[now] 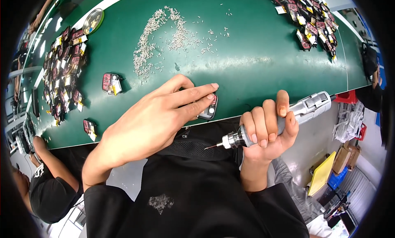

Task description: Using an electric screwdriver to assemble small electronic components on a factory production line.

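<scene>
In my right hand [267, 129] is a grey electric screwdriver [312, 108], gripped round its body. Its thin bit points left, in front of the table edge and apart from any part. My left hand [152, 114] reaches over a small black electronic unit [211, 110] at the table's near edge. Two fingers lie across the unit's top, and the thumb is hidden beneath the hand. Part of the unit shows a red board and a round silvery piece. Farther left, a similar unit [111, 83] lies alone, with another unit [89, 129] nearer the edge.
Many small screws [144, 53] are scattered over the green table [247, 40]. Piles of similar units stand at left [63, 73] and far right [310, 20]. A round dish [93, 21] sits at the far left. Another person's arm [57, 164] is at the lower left.
</scene>
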Tool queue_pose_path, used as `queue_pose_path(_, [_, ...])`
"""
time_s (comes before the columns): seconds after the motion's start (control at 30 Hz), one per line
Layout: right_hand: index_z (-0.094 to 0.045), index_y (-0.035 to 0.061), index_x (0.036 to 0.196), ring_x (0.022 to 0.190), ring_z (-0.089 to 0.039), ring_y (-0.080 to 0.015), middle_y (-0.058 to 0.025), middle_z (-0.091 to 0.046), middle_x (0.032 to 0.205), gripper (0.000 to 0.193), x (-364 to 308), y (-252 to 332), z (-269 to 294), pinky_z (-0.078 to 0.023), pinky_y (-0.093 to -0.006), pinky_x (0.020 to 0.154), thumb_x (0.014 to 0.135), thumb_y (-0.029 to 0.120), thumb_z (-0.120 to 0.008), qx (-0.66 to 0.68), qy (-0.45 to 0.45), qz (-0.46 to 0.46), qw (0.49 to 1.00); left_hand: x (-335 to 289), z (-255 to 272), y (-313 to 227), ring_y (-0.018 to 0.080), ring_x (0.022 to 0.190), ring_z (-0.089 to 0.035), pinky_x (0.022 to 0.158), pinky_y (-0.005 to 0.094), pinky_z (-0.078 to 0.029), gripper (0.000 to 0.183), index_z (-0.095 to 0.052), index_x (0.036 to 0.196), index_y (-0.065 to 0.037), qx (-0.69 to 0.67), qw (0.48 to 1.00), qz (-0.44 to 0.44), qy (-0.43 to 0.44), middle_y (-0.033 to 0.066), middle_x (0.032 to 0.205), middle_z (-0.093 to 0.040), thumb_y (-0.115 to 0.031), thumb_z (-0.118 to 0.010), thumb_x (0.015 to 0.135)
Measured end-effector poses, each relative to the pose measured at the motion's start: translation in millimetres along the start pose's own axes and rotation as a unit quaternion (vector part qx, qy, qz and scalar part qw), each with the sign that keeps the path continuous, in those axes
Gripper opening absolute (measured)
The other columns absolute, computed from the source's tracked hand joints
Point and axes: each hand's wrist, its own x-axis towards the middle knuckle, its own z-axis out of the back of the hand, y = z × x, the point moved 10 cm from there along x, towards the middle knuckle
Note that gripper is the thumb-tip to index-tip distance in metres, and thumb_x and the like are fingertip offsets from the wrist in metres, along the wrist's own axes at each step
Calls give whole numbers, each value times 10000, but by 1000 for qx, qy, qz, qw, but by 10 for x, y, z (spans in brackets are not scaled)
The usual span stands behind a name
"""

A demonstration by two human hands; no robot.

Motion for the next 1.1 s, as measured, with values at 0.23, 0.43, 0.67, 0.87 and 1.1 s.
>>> queue_pose_path(0.23, [-437,81,886,388,-376,-108,7,-387,508,98,-111,-244,-66,-379,-269,454,909,176,-454,-14,-4,-36,999,-16,-32,-63,263,766,-566,660,339,-489,350,-590,996,45,74,991,-19,-111,124,1026,-604,63,-662,654])
queue_pose_path(0.43, [-436,64,914,402,-396,-121,-17,-404,518,28,-233,-476,-16,-378,-275,437,897,84,-448,-94,-65,-48,992,-10,-90,-193,219,751,-559,552,286,-511,313,-610,869,121,206,958,-81,-184,166,922,-596,22,-619,573])
queue_pose_path(0.67, [-418,17,891,418,-416,-135,-50,-423,538,51,-289,-553,84,-395,-270,425,882,36,-465,-151,-143,-50,977,-39,-185,-286,267,756,-596,574,314,-516,425,-596,922,123,253,950,-109,-145,194,994,-601,-12,-607,520])
queue_pose_path(0.87, [-401,20,898,416,-411,-131,-61,-437,573,67,-304,-558,121,-389,-266,401,883,34,-466,-141,-128,-48,981,-75,-221,-350,286,760,-588,590,318,-518,442,-587,906,155,277,940,-125,-155,237,1000,-599,-11,-593,496])
queue_pose_path(1.1, [-428,82,859,388,-427,-102,-12,-428,522,187,-40,-66,-300,-383,-262,404,876,191,-579,-217,-3,-53,975,-60,-217,-299,291,800,-577,625,332,-519,427,-599,934,152,243,959,-91,-117,245,1059,-593,17,-625,530])
